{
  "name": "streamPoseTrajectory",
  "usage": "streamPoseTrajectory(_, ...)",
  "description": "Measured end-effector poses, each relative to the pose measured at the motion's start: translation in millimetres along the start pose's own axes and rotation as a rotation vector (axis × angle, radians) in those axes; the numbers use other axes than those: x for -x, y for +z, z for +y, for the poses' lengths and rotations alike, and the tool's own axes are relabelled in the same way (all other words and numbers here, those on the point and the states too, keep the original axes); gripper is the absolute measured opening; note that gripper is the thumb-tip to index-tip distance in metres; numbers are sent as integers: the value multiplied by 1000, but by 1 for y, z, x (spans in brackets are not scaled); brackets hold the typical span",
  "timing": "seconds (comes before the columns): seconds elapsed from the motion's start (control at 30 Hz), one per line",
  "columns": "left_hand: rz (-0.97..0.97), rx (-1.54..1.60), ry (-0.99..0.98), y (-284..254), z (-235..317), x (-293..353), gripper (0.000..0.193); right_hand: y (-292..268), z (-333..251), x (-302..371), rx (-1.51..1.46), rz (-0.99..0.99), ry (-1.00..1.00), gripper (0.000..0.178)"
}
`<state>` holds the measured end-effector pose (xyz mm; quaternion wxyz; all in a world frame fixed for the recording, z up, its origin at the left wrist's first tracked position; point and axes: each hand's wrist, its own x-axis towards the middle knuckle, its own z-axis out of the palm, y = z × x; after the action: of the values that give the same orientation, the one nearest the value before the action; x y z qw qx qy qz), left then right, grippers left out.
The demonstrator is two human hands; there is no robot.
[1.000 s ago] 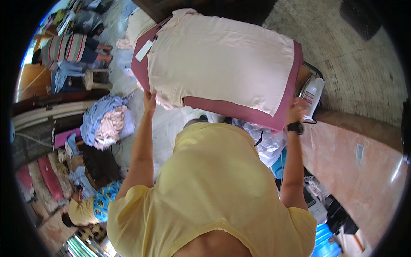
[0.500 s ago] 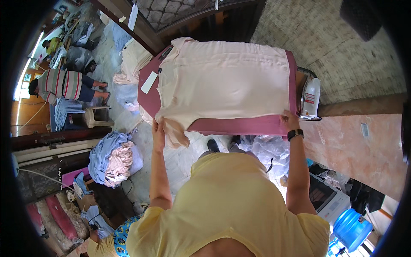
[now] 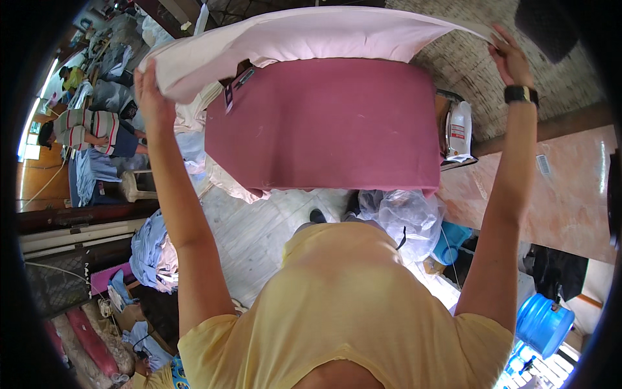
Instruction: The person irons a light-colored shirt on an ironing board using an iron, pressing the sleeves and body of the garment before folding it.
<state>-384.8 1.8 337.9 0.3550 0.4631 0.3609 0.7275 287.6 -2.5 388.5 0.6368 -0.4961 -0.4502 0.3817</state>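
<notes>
A pale pink garment [image 3: 304, 34], looking like a top, is stretched wide and lifted over the far edge of a maroon cloth-covered table [image 3: 343, 129]. My left hand [image 3: 153, 97] grips its left end, fingers closed on the fabric. At the far right my right hand [image 3: 510, 61], with a dark watch on the wrist, pinches the other end. The garment sags and billows between my raised arms. A small dark item with a pale label [image 3: 229, 97] shows at the table's far left corner, below the garment's edge.
A steam iron [image 3: 459, 129] rests on a stand off the table's right end. Clear plastic [image 3: 408, 217] lies under its near right side. At left are a heap of clothes [image 3: 153, 249] and a plastic stool [image 3: 139, 186]. A person in a striped shirt [image 3: 94, 129] stands farther left.
Both my hands have risen and spread toward the far side, lifting the garment off the table. The maroon cover, mostly hidden before, is now exposed.
</notes>
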Motion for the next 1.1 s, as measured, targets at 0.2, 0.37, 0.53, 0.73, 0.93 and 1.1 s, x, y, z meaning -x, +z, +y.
streamPoseTrajectory(0.2, 193, -354, -126, -53, 70, 162, 58, -48, 4, 166, 296, 9, 96, 47)
streamPoseTrajectory(0.37, 125, -208, -696, -118, 67, 306, 54, -81, 74, 337, 136, 186, 459, 42)
streamPoseTrajectory(0.53, -35, -215, -1124, -152, 33, 391, 35, -121, 191, 450, 117, 117, 876, 38)
streamPoseTrajectory(0.73, -612, -767, -1505, -211, -21, 427, 39, -135, 273, 481, 477, -20, 1088, 23)
streamPoseTrajectory(0.93, -714, -1458, -746, -240, -116, 326, 59, -139, 327, 365, 1268, -353, 167, 15)
streamPoseTrajectory(1.1, -371, -1242, -90, -139, -215, 172, 43, -73, 344, 210, 1167, -152, 4, 24)
